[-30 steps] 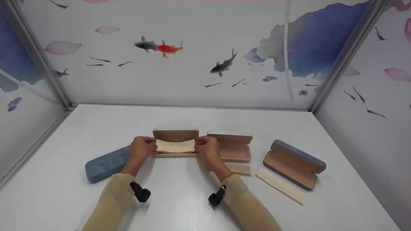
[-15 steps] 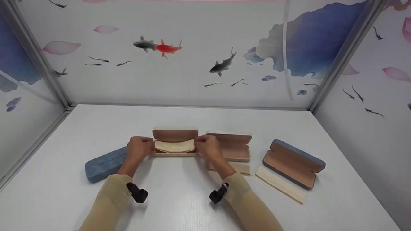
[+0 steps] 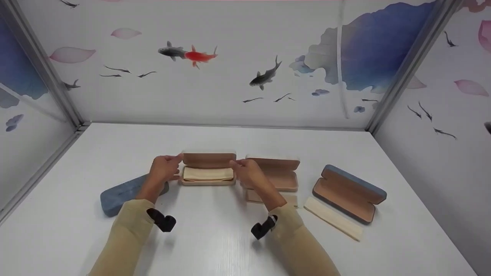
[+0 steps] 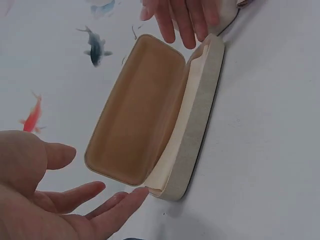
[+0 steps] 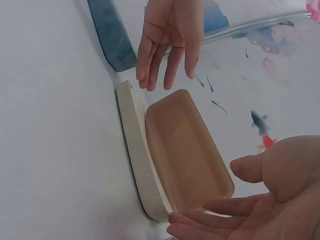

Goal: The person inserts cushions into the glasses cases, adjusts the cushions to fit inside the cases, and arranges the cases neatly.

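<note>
One closed blue case (image 3: 121,194) lay aslant on the white table (image 3: 215,245), crossed in part by the left forearm, its right end showing beyond. One left hand (image 3: 163,168), in a cream sleeve (image 3: 126,226) with a black wrist device (image 3: 162,220), stood at the left end of a pale case; its fingers were loosely extended, thumb apart, gripping nothing, and whether a fingertip touched the case could not be told. One pale case (image 3: 209,160), tan-lined, lid raised, sat between the two hands. One folded cream cloth (image 3: 208,174) lay lengthwise inside its base. One right hand (image 3: 249,172) stood at the right end, fingers released and extended, thumb apart; contact likewise could not be told. One second pale case (image 3: 283,180), lid raised, stood just beyond that hand. One tan cloth (image 3: 289,200) lay before it, partly hidden by the right wrist. One cream strip of cloth (image 3: 333,219) lay diagonally on the table. One blue-shelled case (image 3: 349,195), lid raised, lay aslant just behind the strip.
</note>
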`<state>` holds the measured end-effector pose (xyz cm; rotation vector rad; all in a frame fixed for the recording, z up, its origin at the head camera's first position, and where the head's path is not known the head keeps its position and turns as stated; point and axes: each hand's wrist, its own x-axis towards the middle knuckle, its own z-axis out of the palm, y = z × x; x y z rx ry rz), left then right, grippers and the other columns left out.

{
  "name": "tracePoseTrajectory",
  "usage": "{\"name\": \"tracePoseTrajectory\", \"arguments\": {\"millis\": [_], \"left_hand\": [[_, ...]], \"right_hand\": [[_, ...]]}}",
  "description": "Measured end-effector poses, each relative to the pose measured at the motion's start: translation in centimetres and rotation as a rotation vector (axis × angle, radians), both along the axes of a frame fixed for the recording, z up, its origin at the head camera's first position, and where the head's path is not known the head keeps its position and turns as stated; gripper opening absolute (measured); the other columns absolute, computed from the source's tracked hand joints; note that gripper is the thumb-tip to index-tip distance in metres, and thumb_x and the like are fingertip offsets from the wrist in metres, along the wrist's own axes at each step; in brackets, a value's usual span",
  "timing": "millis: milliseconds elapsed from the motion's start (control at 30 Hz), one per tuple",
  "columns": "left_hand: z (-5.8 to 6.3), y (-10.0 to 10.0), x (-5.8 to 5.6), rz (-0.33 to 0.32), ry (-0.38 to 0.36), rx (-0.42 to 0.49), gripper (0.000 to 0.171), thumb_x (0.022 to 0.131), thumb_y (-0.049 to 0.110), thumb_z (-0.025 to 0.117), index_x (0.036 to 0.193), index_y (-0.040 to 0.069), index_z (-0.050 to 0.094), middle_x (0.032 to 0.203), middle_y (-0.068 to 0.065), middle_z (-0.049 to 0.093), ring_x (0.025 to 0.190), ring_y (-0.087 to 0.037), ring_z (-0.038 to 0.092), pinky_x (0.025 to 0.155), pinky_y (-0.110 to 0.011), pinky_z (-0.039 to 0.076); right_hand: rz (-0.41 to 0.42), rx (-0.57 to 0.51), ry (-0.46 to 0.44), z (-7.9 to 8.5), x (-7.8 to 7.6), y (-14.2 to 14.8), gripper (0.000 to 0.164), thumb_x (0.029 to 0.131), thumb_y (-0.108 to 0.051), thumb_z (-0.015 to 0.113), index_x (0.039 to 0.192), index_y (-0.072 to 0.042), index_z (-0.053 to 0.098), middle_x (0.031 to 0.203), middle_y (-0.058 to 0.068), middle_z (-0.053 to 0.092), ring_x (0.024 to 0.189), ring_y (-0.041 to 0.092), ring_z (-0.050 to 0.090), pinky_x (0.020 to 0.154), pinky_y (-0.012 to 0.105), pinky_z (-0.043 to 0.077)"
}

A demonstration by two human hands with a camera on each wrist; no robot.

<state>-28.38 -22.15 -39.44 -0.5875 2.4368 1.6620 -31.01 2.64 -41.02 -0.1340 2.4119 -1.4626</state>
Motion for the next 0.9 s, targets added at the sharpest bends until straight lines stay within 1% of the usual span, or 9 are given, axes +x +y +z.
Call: {"name": "tracePoseTrajectory", "arguments": {"millis": [100,167,333,567,633,733,767,833,900], "left_hand": [[-0.1,-0.1,-0.5,-0.025,-0.036,0.004,0.069,0.106,0.044,0.041,0.154,-0.004,0.029,0.155,-0.026,0.039,0.141,-0.039,0.044,0.113,-0.044,0.045],[-0.3,-0.1,-0.8,-0.051,-0.061,0.011,0.074,0.106,0.049,0.038,0.156,-0.004,0.024,0.157,-0.027,0.034,0.144,-0.041,0.040,0.115,-0.046,0.042],[-0.6,-0.4,-1.6,-0.085,-0.099,0.060,0.084,0.105,0.055,0.032,0.157,-0.007,0.012,0.157,-0.031,0.032,0.146,-0.041,0.037,0.118,-0.050,0.038],[-0.4,-0.6,-1.9,-0.108,-0.120,0.023,0.079,0.106,0.053,0.031,0.156,-0.008,0.020,0.151,-0.032,0.041,0.140,-0.040,0.046,0.113,-0.046,0.045],[-0.2,-0.7,-1.8,-0.122,-0.122,0.022,0.078,0.106,0.052,0.030,0.155,-0.008,0.021,0.150,-0.032,0.041,0.138,-0.040,0.048,0.110,-0.045,0.047],[0.0,-1.0,-1.6,-0.149,-0.127,0.033,0.076,0.107,0.050,0.030,0.155,-0.009,0.020,0.150,-0.034,0.040,0.136,-0.041,0.049,0.108,-0.045,0.049],[0.0,-1.0,-1.6,-0.160,-0.129,0.041,0.076,0.107,0.049,0.030,0.155,-0.009,0.020,0.149,-0.034,0.040,0.136,-0.042,0.050,0.107,-0.045,0.050],[0.1,-1.2,-1.5,-0.174,-0.132,0.052,0.074,0.108,0.047,0.029,0.155,-0.009,0.019,0.148,-0.035,0.040,0.134,-0.042,0.052,0.106,-0.043,0.051],[0.2,-1.4,-1.4,-0.182,-0.135,0.056,0.073,0.108,0.046,0.029,0.155,-0.009,0.019,0.147,-0.034,0.041,0.132,-0.041,0.054,0.103,-0.042,0.053]], "right_hand": [[-0.028,0.000,-0.035,-0.1,-0.2,-0.2,0.061,0.105,-0.046,0.048,0.145,0.000,0.049,0.125,0.015,0.064,0.114,0.024,0.062,0.107,0.044,0.048],[-0.037,-0.007,-0.045,-0.3,-0.3,-0.4,0.065,0.104,-0.049,0.047,0.147,0.000,0.047,0.126,0.015,0.063,0.111,0.023,0.060,0.107,0.043,0.047],[-0.052,-0.060,-0.050,-0.7,-0.4,-0.8,0.074,0.103,-0.056,0.044,0.148,0.003,0.044,0.152,0.020,0.048,0.138,0.031,0.048,0.117,0.047,0.039],[-0.133,-0.123,-0.050,-1.1,-0.5,-1.3,0.073,0.102,-0.059,0.042,0.149,-0.004,0.045,0.153,0.016,0.049,0.140,0.033,0.047,0.118,0.047,0.038],[-0.134,-0.132,-0.042,-1.0,-0.6,-1.4,0.072,0.102,-0.059,0.043,0.150,-0.005,0.045,0.155,0.016,0.046,0.147,0.033,0.038,0.121,0.047,0.033],[-0.122,-0.121,-0.025,-1.0,-0.7,-1.4,0.071,0.102,-0.058,0.043,0.150,-0.005,0.045,0.153,0.015,0.049,0.146,0.032,0.040,0.121,0.046,0.033],[-0.114,-0.111,-0.015,-1.1,-0.7,-1.4,0.070,0.103,-0.057,0.043,0.149,-0.004,0.046,0.151,0.015,0.051,0.144,0.030,0.043,0.120,0.045,0.036],[-0.111,-0.092,-0.007,-1.1,-0.8,-1.4,0.069,0.103,-0.057,0.044,0.147,-0.005,0.049,0.134,0.012,0.064,0.120,0.022,0.062,0.107,0.038,0.048],[-0.108,-0.092,-0.012,-1.1,-0.9,-1.5,0.068,0.102,-0.056,0.045,0.146,-0.005,0.050,0.112,0.008,0.068,0.084,0.013,0.060,0.086,0.033,0.051]]}}
